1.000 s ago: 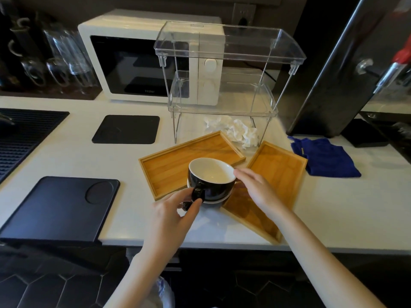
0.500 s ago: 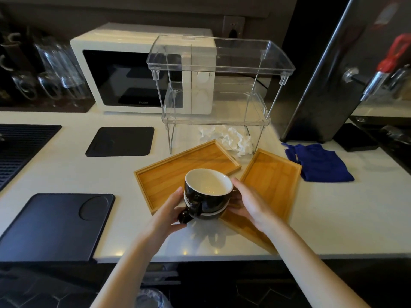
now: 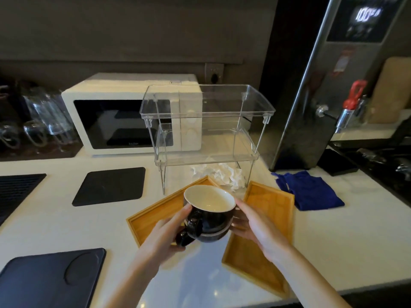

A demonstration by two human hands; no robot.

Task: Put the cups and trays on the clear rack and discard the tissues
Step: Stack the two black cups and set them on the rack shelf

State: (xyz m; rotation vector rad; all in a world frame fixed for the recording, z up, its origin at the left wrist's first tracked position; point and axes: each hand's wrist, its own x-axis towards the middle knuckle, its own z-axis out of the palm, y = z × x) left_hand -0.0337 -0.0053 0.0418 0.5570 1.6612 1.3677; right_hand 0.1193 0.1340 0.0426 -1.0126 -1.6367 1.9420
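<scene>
Two stacked black cups [image 3: 208, 221] with white insides hang above the counter, held between both hands. My left hand [image 3: 163, 238] grips the handle side and my right hand [image 3: 255, 227] presses the right side. Below lie two bamboo trays, one on the left [image 3: 155, 216] and one on the right [image 3: 269, 210]. Behind them stands the clear two-shelf rack [image 3: 206, 116], both shelves bare. Crumpled white tissues [image 3: 224, 176] lie on the counter under the rack.
A cream microwave [image 3: 115, 121] stands behind the rack. A steel hot-water dispenser [image 3: 329, 85] rises at the right, with a blue cloth [image 3: 311, 190] before it. Black mats [image 3: 109, 185] [image 3: 49, 278] lie at the left. Glasses [image 3: 42, 121] stand at the far left.
Both hands have closed around the stacked cups and lifted them off the counter, toward the rack. The view has tilted upward.
</scene>
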